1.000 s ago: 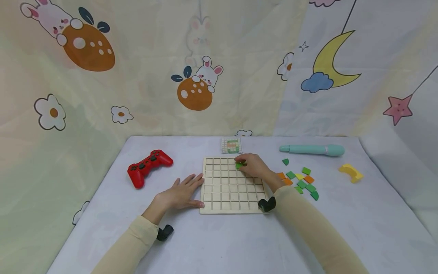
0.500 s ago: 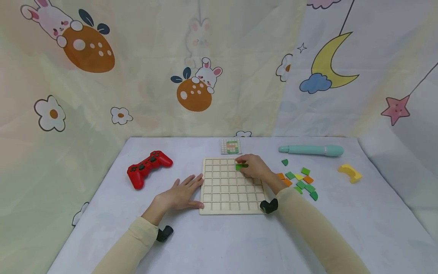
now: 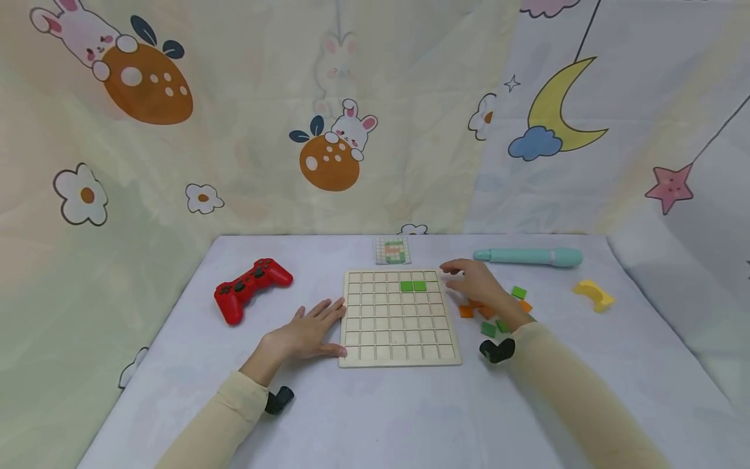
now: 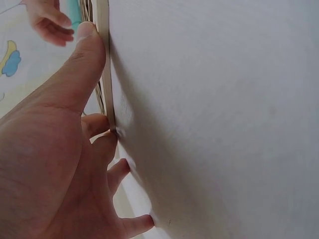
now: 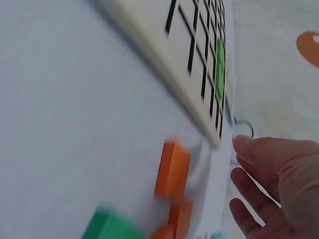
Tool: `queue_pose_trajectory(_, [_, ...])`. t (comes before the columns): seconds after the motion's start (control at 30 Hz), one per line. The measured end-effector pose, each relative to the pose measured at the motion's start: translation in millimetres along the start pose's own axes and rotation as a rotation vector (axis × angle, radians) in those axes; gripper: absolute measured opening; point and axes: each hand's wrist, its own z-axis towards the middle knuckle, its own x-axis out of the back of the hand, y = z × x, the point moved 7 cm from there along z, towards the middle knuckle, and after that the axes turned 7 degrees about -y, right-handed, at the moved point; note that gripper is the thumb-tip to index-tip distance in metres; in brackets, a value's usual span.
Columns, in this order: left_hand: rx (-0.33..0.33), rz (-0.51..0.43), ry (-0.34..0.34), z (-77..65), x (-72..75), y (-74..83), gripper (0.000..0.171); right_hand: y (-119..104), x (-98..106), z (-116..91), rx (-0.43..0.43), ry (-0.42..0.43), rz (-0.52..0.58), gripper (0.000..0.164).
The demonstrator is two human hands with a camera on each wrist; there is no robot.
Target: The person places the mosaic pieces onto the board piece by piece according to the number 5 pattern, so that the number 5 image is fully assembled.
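Note:
A pale wooden grid board (image 3: 382, 326) lies on the white table. Two green square tiles (image 3: 413, 286) sit side by side in its second row from the back. My left hand (image 3: 307, 333) rests against the board's left edge, fingers spread; in the left wrist view its thumb (image 4: 87, 59) touches the board's side. Just off the board's right back corner is my right hand (image 3: 477, 281), fingers loosely bent. Nothing shows between those fingers in the right wrist view. Below it are orange tiles (image 5: 173, 169) and a green tile (image 5: 112, 226), partly blurred.
Loose green and orange tiles (image 3: 489, 329) lie right of the board, some hidden by the right hand. Behind the board is a small pattern card (image 3: 392, 251). A red game controller (image 3: 252, 290) lies at left, a teal pen-shaped object (image 3: 527, 256) and a yellow arched block (image 3: 594, 296) at right.
My right hand has let go of a green tile and moved right, off the board. Both green tiles now show fully in the grid. My left hand has stayed at the board's edge.

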Motion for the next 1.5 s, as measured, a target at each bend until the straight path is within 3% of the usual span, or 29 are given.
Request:
queue_pose_trajectory(0.23, [-0.005,-0.003,0.011,-1.1,-0.1,-0.4,0.094,48,28,-30,-0.025,0.056,-0.057,0.043])
queue_pose_trajectory(0.4, [-0.018,-0.015,0.011,-1.9,1.5,0.0,0.094,81,45,-51,-0.12,0.06,-0.085,0.044])
queue_pose_trajectory(0.6, [-0.027,-0.021,0.019,-1.7,2.8,-1.0,0.093,102,52,-67,-0.203,0.054,-0.038,0.046])
queue_pose_trajectory(0.93, [-0.037,-0.021,0.027,0.7,0.6,-2.9,0.094,113,49,-74,-0.197,0.081,-0.045,0.043])
queue_pose_trajectory(1.5, [-0.037,-0.017,0.033,0.7,0.0,-3.5,0.094,107,48,-65,-0.23,0.074,-0.045,0.044])
